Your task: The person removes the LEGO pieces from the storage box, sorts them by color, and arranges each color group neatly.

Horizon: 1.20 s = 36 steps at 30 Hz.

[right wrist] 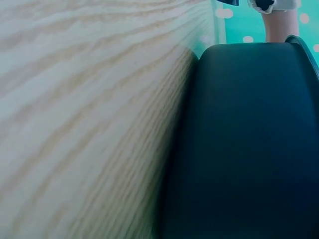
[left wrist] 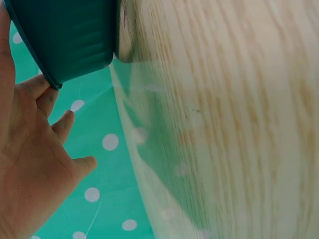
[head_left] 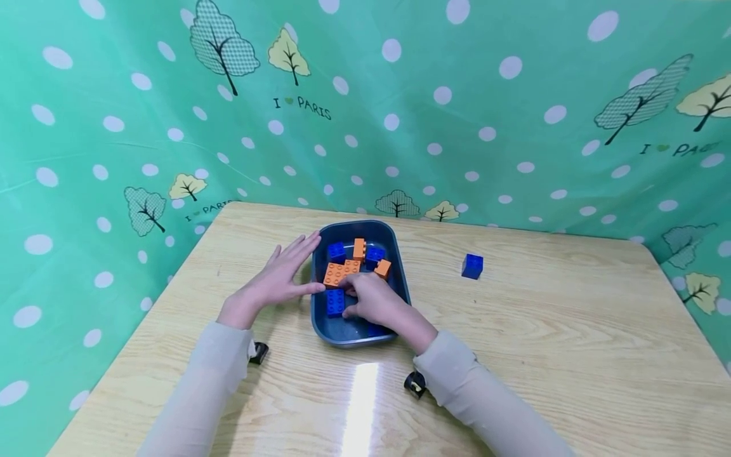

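Note:
A dark blue plastic bin (head_left: 355,341) on the wooden table holds several orange and blue toy bricks. My left hand (head_left: 278,274) is spread along the bin's left side, fingers straight, fingertips at the rim; the left wrist view shows this hand (left wrist: 37,154) against the bin's wall (left wrist: 75,37). My right hand (head_left: 374,299) reaches into the bin over the right wall. Its thumb is beside a studded blue brick (head_left: 335,303), its forefinger at an orange brick (head_left: 334,274). I cannot tell whether it pinches a brick. In the right wrist view the bin's wall (right wrist: 249,134) hides this hand.
One blue brick (head_left: 472,266) stands on the table (head_left: 548,324) to the right of the bin. Inside the bin, another orange brick (head_left: 358,249) and blue brick (head_left: 337,252) lie toward the back. A green dotted curtain (head_left: 365,95) hangs behind the table.

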{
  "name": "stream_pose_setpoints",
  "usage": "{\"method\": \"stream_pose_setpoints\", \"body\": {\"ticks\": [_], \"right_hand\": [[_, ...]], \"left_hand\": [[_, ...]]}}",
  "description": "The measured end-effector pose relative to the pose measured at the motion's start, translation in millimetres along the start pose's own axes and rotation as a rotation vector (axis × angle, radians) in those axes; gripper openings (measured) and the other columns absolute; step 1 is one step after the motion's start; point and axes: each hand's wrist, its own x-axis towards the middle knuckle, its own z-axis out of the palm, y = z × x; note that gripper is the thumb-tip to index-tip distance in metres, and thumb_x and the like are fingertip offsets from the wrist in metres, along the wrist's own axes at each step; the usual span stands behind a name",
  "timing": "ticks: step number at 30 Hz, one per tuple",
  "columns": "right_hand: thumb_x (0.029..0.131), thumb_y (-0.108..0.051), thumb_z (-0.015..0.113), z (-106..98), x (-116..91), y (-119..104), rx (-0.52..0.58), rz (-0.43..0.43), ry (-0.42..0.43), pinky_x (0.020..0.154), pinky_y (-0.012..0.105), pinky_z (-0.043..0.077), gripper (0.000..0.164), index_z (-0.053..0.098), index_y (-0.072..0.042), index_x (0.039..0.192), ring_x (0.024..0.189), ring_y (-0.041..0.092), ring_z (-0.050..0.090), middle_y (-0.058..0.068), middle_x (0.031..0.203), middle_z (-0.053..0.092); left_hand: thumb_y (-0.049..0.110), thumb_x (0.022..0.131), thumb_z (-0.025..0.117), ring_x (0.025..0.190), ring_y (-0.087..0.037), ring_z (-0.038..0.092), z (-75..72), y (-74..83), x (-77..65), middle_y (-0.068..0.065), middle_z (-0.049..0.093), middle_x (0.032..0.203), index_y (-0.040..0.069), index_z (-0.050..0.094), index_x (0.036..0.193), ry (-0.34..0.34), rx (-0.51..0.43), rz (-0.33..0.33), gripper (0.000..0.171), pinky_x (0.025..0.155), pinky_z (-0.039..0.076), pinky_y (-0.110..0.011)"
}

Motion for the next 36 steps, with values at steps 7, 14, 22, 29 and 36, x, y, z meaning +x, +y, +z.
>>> {"method": "stream_pose_setpoints", "body": {"ticks": [7,14,22,29,36], "right_hand": [[0.083,-0.019,0.082,-1,-2,-1,0.044,0.002,0.012,0.102,0.034,0.055,0.050,0.066,-0.009,0.129,0.116,0.019,0.067,0.007,0.129,0.068],[0.084,-0.020,0.082,-8,-4,-2,0.073,-0.021,0.046,0.099,0.034,0.056,0.049,0.066,-0.009,0.129,0.114,0.019,0.068,0.007,0.129,0.069],[0.084,-0.018,0.081,-28,-16,-2,0.164,-0.018,0.084,0.098,0.036,0.057,0.047,0.066,-0.008,0.128,0.115,0.022,0.069,0.009,0.130,0.068],[0.084,-0.014,0.080,-62,-27,12,0.250,0.032,0.142,0.102,0.040,0.055,0.049,0.064,-0.008,0.130,0.121,0.026,0.065,0.011,0.132,0.066],[0.084,-0.013,0.079,-106,-49,44,0.272,0.065,0.234,0.106,0.043,0.051,0.053,0.061,-0.004,0.132,0.125,0.033,0.062,0.017,0.134,0.064]], "left_hand": [[0.060,0.087,0.066,0.157,-0.036,0.008,-1.2,0.8,-1.0,0.002,0.007,0.170,0.020,0.012,0.162,0.001,-0.005,-0.001,0.100,0.119,0.001,-0.073],[0.061,0.087,0.066,0.156,-0.037,0.009,-3.4,1.3,0.1,0.001,0.008,0.170,0.021,0.011,0.162,0.001,0.009,0.001,0.101,0.119,0.002,-0.072],[0.059,0.087,0.067,0.156,-0.037,0.007,-0.9,1.3,-1.6,0.002,0.007,0.170,0.022,0.011,0.162,-0.018,0.006,-0.017,0.100,0.120,0.002,-0.072],[0.050,0.088,0.071,0.156,-0.039,0.009,0.7,3.5,-4.9,-0.001,0.009,0.170,0.020,0.013,0.162,-0.001,0.009,-0.027,0.099,0.120,0.002,-0.072],[0.052,0.088,0.071,0.156,-0.039,0.010,-0.3,6.0,-5.0,-0.002,0.010,0.170,0.020,0.013,0.162,0.010,0.018,-0.020,0.099,0.121,0.002,-0.071]]}}
